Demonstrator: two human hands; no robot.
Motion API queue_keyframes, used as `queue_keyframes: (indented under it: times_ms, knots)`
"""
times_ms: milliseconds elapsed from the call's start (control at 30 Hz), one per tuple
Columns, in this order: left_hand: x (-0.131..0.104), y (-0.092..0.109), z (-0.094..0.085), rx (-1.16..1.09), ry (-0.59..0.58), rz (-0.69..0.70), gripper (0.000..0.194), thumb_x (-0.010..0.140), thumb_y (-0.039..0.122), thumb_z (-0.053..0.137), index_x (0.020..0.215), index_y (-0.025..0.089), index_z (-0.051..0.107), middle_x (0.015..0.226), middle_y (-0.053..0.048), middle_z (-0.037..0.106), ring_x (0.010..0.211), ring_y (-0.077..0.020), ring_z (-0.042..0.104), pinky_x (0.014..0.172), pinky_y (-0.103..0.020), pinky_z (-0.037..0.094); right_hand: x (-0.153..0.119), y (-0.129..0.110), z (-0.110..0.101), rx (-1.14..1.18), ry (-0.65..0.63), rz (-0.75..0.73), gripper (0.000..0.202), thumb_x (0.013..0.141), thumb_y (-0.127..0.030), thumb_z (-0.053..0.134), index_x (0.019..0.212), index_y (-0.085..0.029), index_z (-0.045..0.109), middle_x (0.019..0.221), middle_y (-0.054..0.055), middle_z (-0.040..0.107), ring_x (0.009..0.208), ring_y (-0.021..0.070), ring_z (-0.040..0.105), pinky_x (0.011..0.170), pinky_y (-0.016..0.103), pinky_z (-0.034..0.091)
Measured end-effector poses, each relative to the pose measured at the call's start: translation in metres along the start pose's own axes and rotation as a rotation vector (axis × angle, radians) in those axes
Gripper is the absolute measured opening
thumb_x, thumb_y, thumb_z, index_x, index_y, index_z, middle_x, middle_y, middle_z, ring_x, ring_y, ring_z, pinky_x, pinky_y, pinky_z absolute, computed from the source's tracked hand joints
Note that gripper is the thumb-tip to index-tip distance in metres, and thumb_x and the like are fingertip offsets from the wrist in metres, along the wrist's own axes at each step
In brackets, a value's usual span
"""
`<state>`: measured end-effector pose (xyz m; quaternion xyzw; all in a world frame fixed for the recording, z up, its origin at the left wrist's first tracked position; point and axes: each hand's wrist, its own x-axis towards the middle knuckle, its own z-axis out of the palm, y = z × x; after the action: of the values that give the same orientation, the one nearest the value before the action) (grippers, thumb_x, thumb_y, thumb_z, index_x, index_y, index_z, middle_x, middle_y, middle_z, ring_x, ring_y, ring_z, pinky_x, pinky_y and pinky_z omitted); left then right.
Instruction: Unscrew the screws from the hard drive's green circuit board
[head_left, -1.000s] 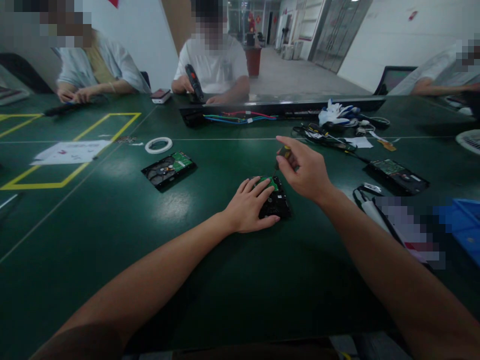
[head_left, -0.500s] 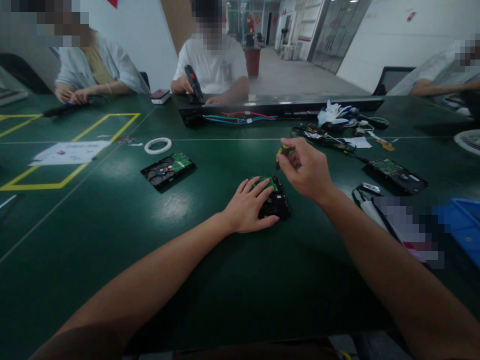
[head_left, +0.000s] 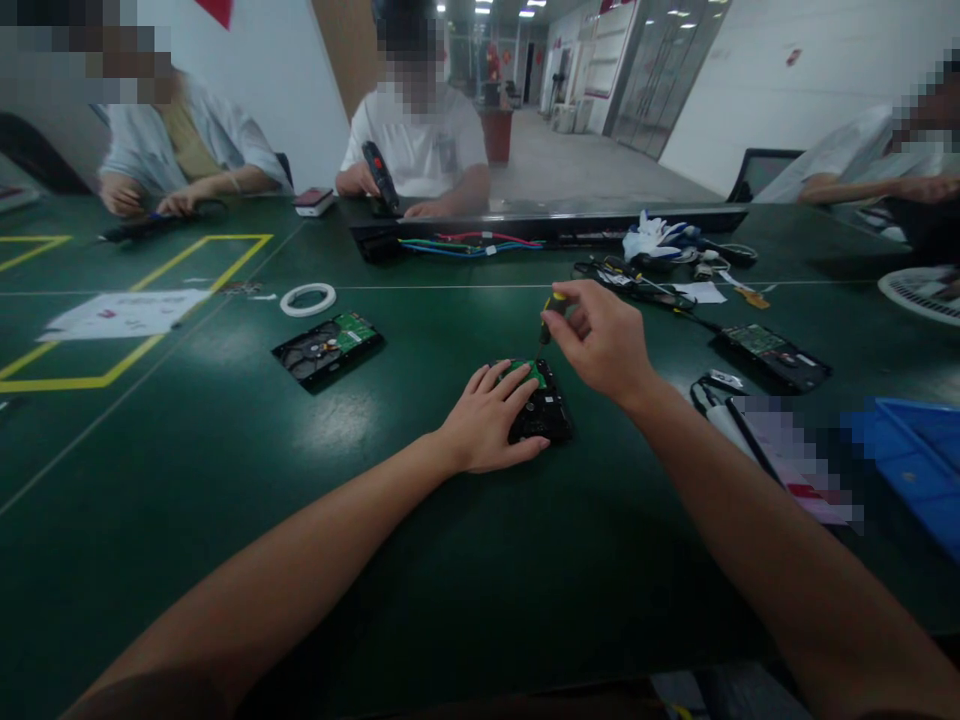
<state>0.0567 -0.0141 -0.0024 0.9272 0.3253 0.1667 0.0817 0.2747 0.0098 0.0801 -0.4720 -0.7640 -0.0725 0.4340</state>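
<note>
On the green table a black hard drive (head_left: pixel 551 415) with a green circuit board lies under my left hand (head_left: pixel 491 415), whose fingers are spread flat over its left part. My right hand (head_left: pixel 604 335) grips a small yellow and black screwdriver (head_left: pixel 547 318) by its handle, pointing down at the far edge of the drive. Whether the tip touches a screw is too small to tell. Another opened drive (head_left: pixel 328 348) rests to the left, and a third drive (head_left: pixel 772 355) lies to the right.
White tape roll (head_left: pixel 307 287) and papers (head_left: pixel 124 313) lie at the left. A long black housing with wires (head_left: pixel 555 228), gloves (head_left: pixel 656 238) and cables are at the back. A blue crate (head_left: pixel 919 470) stands at the right. Several people sit around the table.
The view has shifted slightly, so the table items appear a little lower and further left. My right hand still holds the screwdriver over the drive, and my left hand stays on it.
</note>
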Motion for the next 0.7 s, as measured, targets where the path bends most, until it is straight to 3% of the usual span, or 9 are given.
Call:
queue_keyframes:
  times_ms: [200,400,533,700]
  knots:
    - [-0.002,-0.001,0.004,0.009,0.052,0.007,0.090,0.093,0.075,0.057,0.162,0.020,0.042,0.170,-0.017,0.035,0.159,-0.0451,0.027,0.130,-0.066,0.021,0.002,-0.001,0.000,0.033,-0.017,-0.012,0.020,0.097,-0.032,0.065,0.116,-0.024,0.065,0.099,0.005,0.073,0.078,0.0212,0.066,0.071,0.036,0.052]
    - [-0.005,0.003,0.000,0.058,0.112,0.041,0.084,0.094,0.073,0.057,0.155,0.017,0.050,0.158,-0.021,0.047,0.151,-0.0449,0.037,0.128,-0.066,0.025,0.001,-0.005,-0.004,0.088,-0.020,0.049,0.023,0.093,-0.024,0.062,0.116,-0.024,0.064,0.088,0.004,0.071,0.072,0.0206,0.066,0.067,0.037,0.054]
    - [-0.005,0.006,-0.005,0.082,0.141,0.068,0.076,0.093,0.069,0.059,0.145,0.014,0.058,0.143,-0.021,0.056,0.137,-0.0422,0.049,0.122,-0.062,0.035,0.003,0.000,-0.002,0.101,-0.020,0.071,0.023,0.092,-0.028,0.065,0.114,-0.023,0.064,0.087,0.004,0.070,0.071,0.0203,0.065,0.067,0.037,0.053]
    - [-0.005,0.006,-0.004,0.083,0.139,0.051,0.074,0.092,0.069,0.059,0.144,0.015,0.059,0.137,-0.020,0.057,0.131,-0.0415,0.053,0.115,-0.060,0.041,0.007,0.007,-0.002,0.031,-0.012,0.019,0.023,0.091,-0.033,0.072,0.110,-0.024,0.063,0.093,0.005,0.068,0.080,0.0229,0.064,0.073,0.040,0.052]
